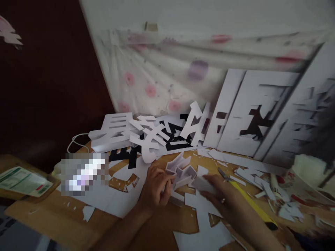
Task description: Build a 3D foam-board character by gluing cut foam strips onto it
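A white folded foam-board piece [180,170] with upright walls stands on the wooden table in front of me. My left hand [157,184] is at its left side, with thumb and fingers pinched on its edge. Just right of it, my right hand [220,191] holds a small flat white piece [202,183] between thumb and fingers; a ring shows on one finger. A yellow cutter knife [252,205] lies beside my right hand, its tip pointing to the back. White cut-out board [206,223] lies flat below the hands.
White and black cut-out shapes [150,139] are piled at the back. Large cut boards [235,115] lean against the wall. White scraps [268,184] and a tub [306,181] are at the right. A clear package [23,181] and a blurred-out item [85,174] are at the left.
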A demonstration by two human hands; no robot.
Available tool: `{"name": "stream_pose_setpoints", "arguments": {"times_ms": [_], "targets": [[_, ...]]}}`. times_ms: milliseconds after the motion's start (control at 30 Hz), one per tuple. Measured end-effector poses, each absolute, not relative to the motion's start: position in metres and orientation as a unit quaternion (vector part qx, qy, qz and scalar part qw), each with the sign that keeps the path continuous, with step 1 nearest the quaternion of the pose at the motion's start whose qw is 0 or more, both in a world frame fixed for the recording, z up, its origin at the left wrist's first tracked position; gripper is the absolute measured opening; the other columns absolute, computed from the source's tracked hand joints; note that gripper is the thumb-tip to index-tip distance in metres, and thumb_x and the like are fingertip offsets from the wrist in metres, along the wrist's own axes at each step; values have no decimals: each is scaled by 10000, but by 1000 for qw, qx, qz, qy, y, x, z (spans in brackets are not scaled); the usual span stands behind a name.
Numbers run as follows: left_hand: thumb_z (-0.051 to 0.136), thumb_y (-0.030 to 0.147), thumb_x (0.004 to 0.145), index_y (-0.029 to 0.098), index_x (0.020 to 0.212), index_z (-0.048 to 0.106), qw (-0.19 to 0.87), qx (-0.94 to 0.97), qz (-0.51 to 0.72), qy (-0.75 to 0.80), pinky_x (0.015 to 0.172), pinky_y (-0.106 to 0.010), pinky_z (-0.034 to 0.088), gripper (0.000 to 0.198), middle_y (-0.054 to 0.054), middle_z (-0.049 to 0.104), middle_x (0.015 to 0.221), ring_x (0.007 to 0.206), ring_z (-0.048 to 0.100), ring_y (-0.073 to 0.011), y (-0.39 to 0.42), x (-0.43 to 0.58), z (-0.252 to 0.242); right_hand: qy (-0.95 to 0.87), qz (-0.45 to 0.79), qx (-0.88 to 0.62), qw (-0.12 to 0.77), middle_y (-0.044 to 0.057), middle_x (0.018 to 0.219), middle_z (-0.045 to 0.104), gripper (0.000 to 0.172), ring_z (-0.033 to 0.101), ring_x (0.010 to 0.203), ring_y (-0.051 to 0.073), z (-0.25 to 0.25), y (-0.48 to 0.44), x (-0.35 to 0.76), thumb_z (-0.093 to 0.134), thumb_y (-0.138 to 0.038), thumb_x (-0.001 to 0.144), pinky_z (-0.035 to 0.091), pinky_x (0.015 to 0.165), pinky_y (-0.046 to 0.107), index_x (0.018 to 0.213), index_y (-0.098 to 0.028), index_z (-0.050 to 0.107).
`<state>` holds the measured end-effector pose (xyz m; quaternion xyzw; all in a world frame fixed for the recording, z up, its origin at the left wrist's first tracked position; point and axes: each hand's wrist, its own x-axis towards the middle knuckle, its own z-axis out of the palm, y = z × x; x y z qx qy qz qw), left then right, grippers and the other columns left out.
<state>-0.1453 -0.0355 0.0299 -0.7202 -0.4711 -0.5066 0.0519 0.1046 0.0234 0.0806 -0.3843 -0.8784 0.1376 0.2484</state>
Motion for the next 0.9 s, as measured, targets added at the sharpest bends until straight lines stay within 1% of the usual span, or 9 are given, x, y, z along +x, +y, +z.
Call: {"name": "stream_pose_setpoints", "arguments": {"times_ms": [33, 100, 233, 367, 467, 567, 633, 767, 900], "targets": [[466, 87, 851, 198, 1005, 603, 46, -721, -507, -471, 988, -495, 377, 234, -9, 686, 762, 777, 579, -186, -35, -146, 30, -889, 151, -350, 253, 23, 939, 712, 211, 691, 786, 181, 74, 14, 92, 488, -310, 961, 555, 677, 276, 1124, -275, 618], [493, 101, 839, 206, 1010, 612, 55, -720, -513, -464, 992, -498, 373, 233, -9, 697, 766, 765, 578, -187, -32, -147, 31, -894, 149, -324, 270, 23, 900, 714, 249, 692, 774, 171, 59, 4, 75, 437, -256, 992, 554, 658, 262, 1168, -268, 613], [546, 98, 801, 201, 961, 650, 75, -727, -500, -465, 963, -496, 391, 216, -6, 695, 725, 743, 571, -189, -26, -151, 38, -883, 113, -336, 306, 23, 766, 682, 221, 687, 748, 186, 31, -1, 64, 455, -309, 1007, 532, 580, 255, 1120, -247, 635], [581, 117, 788, 209, 941, 699, 29, -754, -469, -459, 920, -498, 418, 214, -11, 688, 708, 770, 572, -204, -24, -155, 45, -874, 110, -347, 322, 12, 679, 647, 211, 669, 672, 176, 20, -3, 60, 466, -317, 1005, 508, 533, 241, 1002, -228, 656], [634, 140, 794, 232, 902, 723, -14, -767, -453, -454, 904, -495, 421, 167, -10, 709, 755, 802, 574, -208, -23, -156, 47, -874, 105, -350, 322, 24, 718, 664, 209, 674, 727, 186, 19, -4, 55, 449, -276, 1006, 528, 584, 254, 977, -222, 649], [705, 162, 785, 234, 863, 726, -49, -776, -431, -457, 933, -513, 405, 108, -1, 717, 777, 822, 584, -206, -22, -156, 47, -870, 119, -355, 321, 33, 860, 711, 179, 678, 810, 185, 16, -4, 53, 458, -204, 992, 553, 678, 270, 1083, -225, 611], [727, 159, 780, 224, 894, 721, -67, -773, -424, -466, 950, -524, 400, 131, 0, 711, 760, 819, 591, -202, -21, -156, 47, -864, 137, -364, 319, 43, 954, 722, 225, 683, 868, 183, 12, -5, 55, 466, -190, 984, 562, 716, 272, 1184, -224, 563], [709, 98, 783, 229, 900, 704, -85, -773, -412, -474, 964, -531, 402, 175, 11, 708, 743, 817, 593, -193, -20, -156, 46, -843, 169, -414, 297, 51, 963, 716, 295, 700, 865, 186, 7, -11, 61, 493, -244, 971, 572, 686, 268, 1264, -220, 511], [685, 58, 778, 243, 881, 692, -87, -781, -398, -473, 956, -520, 415, 211, 15, 722, 802, 853, 584, -199, -20, -158, 46, -830, 192, -432, 296, 26, 916, 717, 249, 711, 785, 168, 10, -12, 64, 505, -217, 949, 569, 651, 251, 1196, -233, 532]]}}
